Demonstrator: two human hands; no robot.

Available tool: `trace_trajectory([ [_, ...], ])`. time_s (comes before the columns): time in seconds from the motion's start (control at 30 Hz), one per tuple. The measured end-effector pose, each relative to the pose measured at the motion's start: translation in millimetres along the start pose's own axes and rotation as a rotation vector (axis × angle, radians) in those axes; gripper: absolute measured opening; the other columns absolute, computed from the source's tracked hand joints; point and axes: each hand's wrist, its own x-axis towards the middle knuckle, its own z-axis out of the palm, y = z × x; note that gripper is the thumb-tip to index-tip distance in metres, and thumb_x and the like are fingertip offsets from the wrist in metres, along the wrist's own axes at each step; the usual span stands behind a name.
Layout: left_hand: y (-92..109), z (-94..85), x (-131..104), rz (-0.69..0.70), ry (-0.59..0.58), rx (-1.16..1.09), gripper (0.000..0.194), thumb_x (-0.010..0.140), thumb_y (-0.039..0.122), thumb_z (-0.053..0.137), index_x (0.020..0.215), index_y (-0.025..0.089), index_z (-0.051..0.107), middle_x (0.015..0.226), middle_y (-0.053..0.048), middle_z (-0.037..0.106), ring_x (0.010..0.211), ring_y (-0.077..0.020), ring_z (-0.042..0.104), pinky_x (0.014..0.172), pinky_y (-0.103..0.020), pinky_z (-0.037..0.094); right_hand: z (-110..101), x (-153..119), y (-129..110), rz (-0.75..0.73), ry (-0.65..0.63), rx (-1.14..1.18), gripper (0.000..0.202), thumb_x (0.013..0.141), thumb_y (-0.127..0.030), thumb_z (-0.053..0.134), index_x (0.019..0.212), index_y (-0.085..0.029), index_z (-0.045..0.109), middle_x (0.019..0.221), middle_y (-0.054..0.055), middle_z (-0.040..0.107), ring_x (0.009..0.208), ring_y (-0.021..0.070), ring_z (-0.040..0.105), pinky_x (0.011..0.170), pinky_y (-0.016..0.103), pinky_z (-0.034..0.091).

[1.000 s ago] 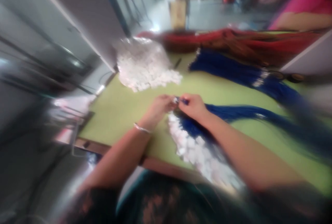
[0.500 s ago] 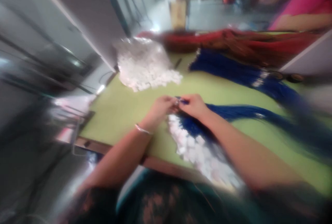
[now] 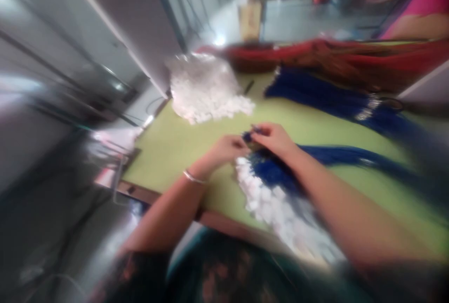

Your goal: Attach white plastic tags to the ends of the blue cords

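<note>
Blue thin wires run in from the right under my right arm. My right hand pinches the end of a blue wire, a dark tip standing up at its fingertips. Close by on the left, my left hand has its fingers pressed together at the same blue ends; blur hides exactly what it grips. Below both hands lies a long heap of small white plastic pieces, like connector housings, beside more blue wire. It reaches over the table's near edge.
A clear bag of white pieces lies open on the green table. Behind are a tied blue wire bundle and long red-brown bundles. A grey post rises at the left; a person in pink is far right.
My hands have moved slightly apart, the right one rising a little and the left dropping. The whole view has shifted, with the table now further right.
</note>
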Motion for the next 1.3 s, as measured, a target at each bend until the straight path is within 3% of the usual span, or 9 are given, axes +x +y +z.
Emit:
trace_trajectory([
  [0.1, 0, -25.9, 1, 0.03, -0.01, 0.169, 0.02, 0.072, 0.035, 0.067, 0.077, 0.016, 0.073, 0.073, -0.005, 0.069, 0.066, -0.0146, 0.06, 0.063, -0.026, 0.046, -3, 0, 0, 0.049, -0.069, 0.146, 0.023, 0.066, -0.032, 0.069, 0.081, -0.015, 0.068, 0.071, 0.003, 0.07, 0.062, 0.0135, 0.059, 0.06, 0.025, 0.046],
  [0.23, -16, -67.6, 29, -0.021, 0.631, 0.46, 0.023, 0.077, 0.027, 0.057, 0.088, 0.015, 0.073, 0.083, -0.008, 0.069, 0.077, -0.0195, 0.061, 0.073, -0.031, 0.046, -3, -1, 0, 0.098, -0.135, 0.213, 0.022, 0.07, -0.033, 0.067, 0.081, -0.014, 0.068, 0.072, 0.004, 0.07, 0.055, 0.0093, 0.054, 0.056, 0.023, 0.045],
  [0.3, -27, -79.8, 47, -0.016, 0.73, 0.592, 0.026, 0.078, 0.025, 0.054, 0.096, 0.015, 0.072, 0.094, -0.01, 0.069, 0.085, -0.0214, 0.061, 0.08, -0.034, 0.046, -2, -2, -2, 0.101, -0.125, 0.212, 0.021, 0.071, -0.031, 0.065, 0.083, -0.014, 0.067, 0.073, 0.004, 0.07, 0.053, 0.0081, 0.052, 0.055, 0.022, 0.044],
  [0.47, -42, -75.3, 66, 0.076, 0.59, 0.829, 0.023, 0.078, 0.02, 0.052, 0.088, 0.013, 0.071, 0.093, -0.013, 0.065, 0.093, -0.0247, 0.059, 0.086, -0.035, 0.044, 3, -2, -9, 0.076, -0.05, -0.014, 0.017, 0.073, -0.029, 0.061, 0.066, -0.014, 0.062, 0.058, 0.0, 0.061, 0.049, 0.0071, 0.044, 0.051, 0.021, 0.037],
  [0.63, -38, -66.7, 59, 0.081, 0.631, 0.835, 0.021, 0.073, 0.015, 0.052, 0.086, 0.015, 0.069, 0.092, -0.012, 0.064, 0.091, -0.0251, 0.058, 0.084, -0.036, 0.044, 9, 0, -5, 0.0, 0.047, -0.162, 0.016, 0.073, -0.027, 0.059, 0.066, -0.014, 0.064, 0.062, 0.0, 0.062, 0.06, 0.0117, 0.053, 0.059, 0.023, 0.04],
  [0.77, -21, -61.3, 43, 0.006, 0.733, 0.439, 0.02, 0.069, 0.019, 0.056, 0.085, 0.014, 0.068, 0.07, -0.006, 0.063, 0.07, -0.0196, 0.059, 0.068, -0.033, 0.046, 11, 0, -1, -0.06, 0.086, -0.206, 0.019, 0.074, -0.029, 0.058, 0.066, -0.014, 0.065, 0.063, 0.002, 0.064, 0.062, 0.0132, 0.055, 0.06, 0.024, 0.041],
  [0.93, 0, -32.7, 14, -0.038, 0.42, -0.262, 0.03, 0.065, 0.024, 0.065, 0.092, 0.011, 0.071, 0.057, -0.001, 0.06, 0.048, -0.0096, 0.05, 0.049, -0.023, 0.039, 13, -2, -2, -0.089, 0.142, -0.179, 0.012, 0.071, -0.022, 0.057, 0.067, -0.014, 0.065, 0.065, 0.001, 0.065, 0.063, 0.0132, 0.056, 0.062, 0.023, 0.041],
  [1.1, 4, -5.7, 0, -0.116, 0.259, -0.399, 0.029, 0.061, 0.026, 0.076, 0.086, 0.012, 0.074, 0.064, -0.005, 0.067, 0.054, -0.0102, 0.057, 0.055, -0.023, 0.046, 17, -3, 4, -0.119, 0.188, -0.293, 0.016, 0.071, -0.026, 0.059, 0.059, -0.016, 0.058, 0.056, -0.001, 0.057, 0.057, 0.012, 0.049, 0.056, 0.023, 0.036],
  [1.3, 0, -0.6, 5, -0.096, 0.323, -0.356, 0.028, 0.063, 0.036, 0.077, 0.076, 0.012, 0.073, 0.065, -0.005, 0.068, 0.058, -0.012, 0.06, 0.058, -0.024, 0.049, 19, -6, 5, -0.138, 0.101, -0.313, 0.016, 0.071, -0.028, 0.06, 0.06, -0.016, 0.059, 0.055, -0.001, 0.056, 0.057, 0.0112, 0.048, 0.056, 0.022, 0.034],
])
